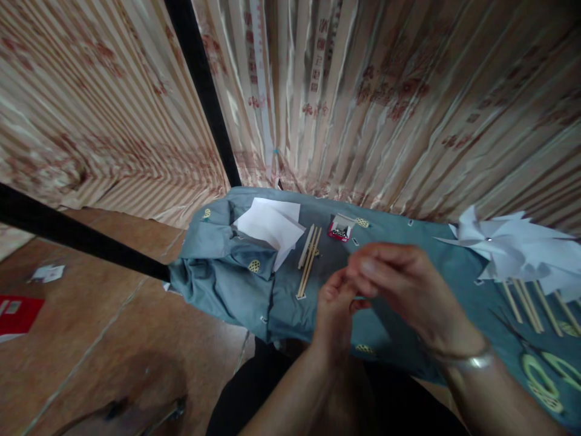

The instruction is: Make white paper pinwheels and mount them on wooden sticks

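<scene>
My left hand [333, 312] and my right hand [411, 290] meet over the front of the cloth-covered surface, fingertips close together. Both sets of fingers are closed in a pinch. Whatever is between them is hidden or too small to make out. Just beyond the hands lies a small red and white box [340, 229], its top open, with shiny metal pieces inside. Several thin wooden sticks [308, 263] rest to the left of it. Farther left are white paper sheets [270, 221], overlapping in a loose stack.
White paper pinwheels [508, 242] with wooden sticks lie at the right. Scissors with pale green handles [540, 369] are near the right front. The grey-green cloth [240, 290] is bunched at the left end. Black poles [204, 91] and a patterned curtain [363, 121] stand behind.
</scene>
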`<state>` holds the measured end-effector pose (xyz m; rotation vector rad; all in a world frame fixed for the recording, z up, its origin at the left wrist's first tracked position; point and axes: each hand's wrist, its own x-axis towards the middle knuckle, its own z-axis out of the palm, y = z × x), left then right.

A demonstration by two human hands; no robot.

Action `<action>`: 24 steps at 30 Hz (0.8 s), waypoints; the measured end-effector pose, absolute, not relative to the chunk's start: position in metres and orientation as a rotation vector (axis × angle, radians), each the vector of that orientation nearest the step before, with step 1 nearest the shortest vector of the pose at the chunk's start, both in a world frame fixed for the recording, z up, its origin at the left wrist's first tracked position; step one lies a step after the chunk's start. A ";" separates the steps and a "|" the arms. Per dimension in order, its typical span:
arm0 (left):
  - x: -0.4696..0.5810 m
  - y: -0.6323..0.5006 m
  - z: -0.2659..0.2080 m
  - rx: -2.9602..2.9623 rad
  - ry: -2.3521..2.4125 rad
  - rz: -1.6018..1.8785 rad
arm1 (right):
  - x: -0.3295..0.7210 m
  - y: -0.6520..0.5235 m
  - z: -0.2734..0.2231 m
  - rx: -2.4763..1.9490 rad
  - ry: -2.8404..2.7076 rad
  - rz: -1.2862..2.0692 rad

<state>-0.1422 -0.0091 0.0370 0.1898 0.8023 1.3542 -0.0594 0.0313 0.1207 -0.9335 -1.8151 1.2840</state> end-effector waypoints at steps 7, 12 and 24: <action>-0.149 -0.005 0.041 0.227 0.809 1.384 | -0.082 0.144 0.031 -1.280 -1.802 1.131; -0.146 -0.005 0.040 0.246 0.823 1.374 | -0.107 0.154 0.015 -1.429 -2.169 0.894; -0.147 -0.006 0.042 0.224 0.799 1.370 | -0.126 0.164 0.016 -1.487 -2.134 1.141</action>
